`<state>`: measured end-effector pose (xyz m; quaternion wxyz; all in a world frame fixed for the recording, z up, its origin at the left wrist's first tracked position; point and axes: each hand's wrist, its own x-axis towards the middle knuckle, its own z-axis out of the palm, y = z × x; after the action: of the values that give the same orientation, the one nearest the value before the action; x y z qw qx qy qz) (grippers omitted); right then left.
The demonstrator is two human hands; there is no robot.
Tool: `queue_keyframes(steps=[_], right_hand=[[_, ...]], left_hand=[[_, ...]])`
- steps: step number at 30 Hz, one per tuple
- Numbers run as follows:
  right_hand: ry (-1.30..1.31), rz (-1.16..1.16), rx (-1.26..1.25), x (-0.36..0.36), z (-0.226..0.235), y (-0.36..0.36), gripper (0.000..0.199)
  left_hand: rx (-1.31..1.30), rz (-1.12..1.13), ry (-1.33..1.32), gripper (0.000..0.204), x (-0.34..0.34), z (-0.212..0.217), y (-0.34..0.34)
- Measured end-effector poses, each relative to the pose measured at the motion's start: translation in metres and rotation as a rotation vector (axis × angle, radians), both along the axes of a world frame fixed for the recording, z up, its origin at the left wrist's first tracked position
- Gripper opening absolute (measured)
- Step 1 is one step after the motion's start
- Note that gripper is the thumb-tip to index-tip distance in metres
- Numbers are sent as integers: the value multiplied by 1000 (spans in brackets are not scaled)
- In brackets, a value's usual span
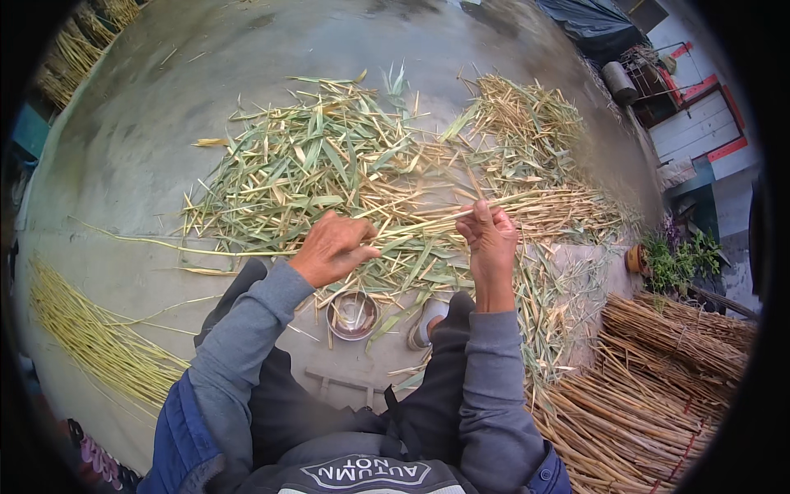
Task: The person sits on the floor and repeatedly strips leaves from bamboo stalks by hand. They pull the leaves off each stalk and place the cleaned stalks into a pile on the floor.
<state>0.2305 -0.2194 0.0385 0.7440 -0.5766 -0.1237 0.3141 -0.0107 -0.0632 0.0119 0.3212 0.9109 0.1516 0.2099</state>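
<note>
A long, thin pale-green reed stalk [424, 223] stretches across in front of me, over the heap of cut leaves. My right hand [490, 239] pinches it between thumb and fingers near its right part. My left hand [336, 249] is curled around the same stalk, thumb toward the right; the far side of its grip is hidden. Leftward from that hand the stalk trails out low over the concrete. Beneath both hands lies a loose heap of green and straw-coloured leaf strips [304, 156]. A round metal bowl [353, 316] stands on the ground between my feet.
Yellow-green stalks [107, 337] lie in a bundle at my left. Brown stalks [625, 428] are piled at my right, below a potted plant [679, 257]. A second leaf heap [527, 123] lies farther right. My shoe [428, 321] is beside the bowl.
</note>
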Motion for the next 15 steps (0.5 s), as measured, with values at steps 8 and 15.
queue_keyframes(steps=[8,15], right_hand=[[16,131,57,-13,15,5,20],[-65,22,36,-17,-3,8,20]], left_hand=[[-199,28,-39,19,8,0,3],[-20,11,-22,20,9,-6,3]])
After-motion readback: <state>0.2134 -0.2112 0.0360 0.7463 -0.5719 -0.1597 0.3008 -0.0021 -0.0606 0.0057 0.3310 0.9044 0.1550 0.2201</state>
